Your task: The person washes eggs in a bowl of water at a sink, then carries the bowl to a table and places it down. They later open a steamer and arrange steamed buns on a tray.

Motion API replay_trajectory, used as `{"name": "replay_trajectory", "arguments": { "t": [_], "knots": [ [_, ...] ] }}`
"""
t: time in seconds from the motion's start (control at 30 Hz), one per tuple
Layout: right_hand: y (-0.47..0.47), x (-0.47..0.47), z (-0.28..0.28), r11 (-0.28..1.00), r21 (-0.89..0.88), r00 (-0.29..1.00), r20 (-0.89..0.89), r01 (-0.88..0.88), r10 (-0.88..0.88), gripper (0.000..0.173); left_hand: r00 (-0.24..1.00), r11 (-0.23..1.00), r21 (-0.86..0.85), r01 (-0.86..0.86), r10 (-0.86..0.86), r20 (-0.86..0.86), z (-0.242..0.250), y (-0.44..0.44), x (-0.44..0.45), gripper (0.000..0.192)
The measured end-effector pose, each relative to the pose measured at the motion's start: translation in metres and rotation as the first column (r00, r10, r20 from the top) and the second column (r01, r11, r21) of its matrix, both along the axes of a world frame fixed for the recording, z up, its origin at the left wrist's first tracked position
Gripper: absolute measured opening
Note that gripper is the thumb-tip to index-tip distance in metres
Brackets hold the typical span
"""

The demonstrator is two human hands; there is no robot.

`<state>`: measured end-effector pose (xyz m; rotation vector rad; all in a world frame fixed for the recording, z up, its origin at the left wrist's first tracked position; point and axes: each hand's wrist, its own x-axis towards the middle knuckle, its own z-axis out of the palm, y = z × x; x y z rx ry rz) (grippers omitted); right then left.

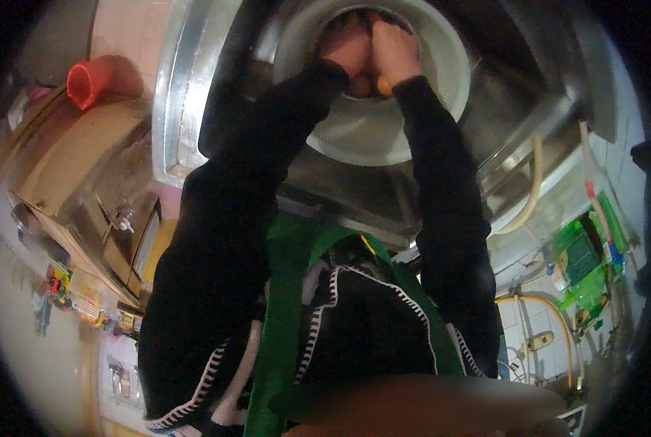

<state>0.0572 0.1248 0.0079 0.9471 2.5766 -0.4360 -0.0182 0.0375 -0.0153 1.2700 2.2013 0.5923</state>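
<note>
Both my hands reach into a round metal-rimmed bowl or pot at the top of the view, which is inside a pale perforated plastic basket. My left hand is dim and blurred, its fingers hidden towards the dark inside. Beside it, my right hand has its fingers curled; whether it grips something cannot be made out. A small round orange-brown thing shows below the right hand, close to its wrist. The basket sits in a stainless steel sink.
A red plastic container lies at the upper left near a brown board-like surface. The sink's metal rim runs along the left. A pale hose hangs at the right, with green plastic bags beyond it.
</note>
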Motion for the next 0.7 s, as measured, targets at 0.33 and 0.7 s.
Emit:
{"name": "replay_trajectory", "arguments": {
  "t": [0.33,0.7],
  "knots": [
    [-0.007,0.042,0.042,0.582,-0.726,0.457,-0.404,0.367,-0.792,0.043,0.866,0.969,0.136,-0.208,0.118,0.485,0.041,-0.024,-0.020,0.033],
    [-0.010,0.063,0.054,-0.605,-0.654,0.307,0.522,-0.454,-0.795,0.036,-0.546,0.811,-0.482,-0.333,0.251,0.799,0.073,-0.024,-0.028,0.042]
  ]
}}
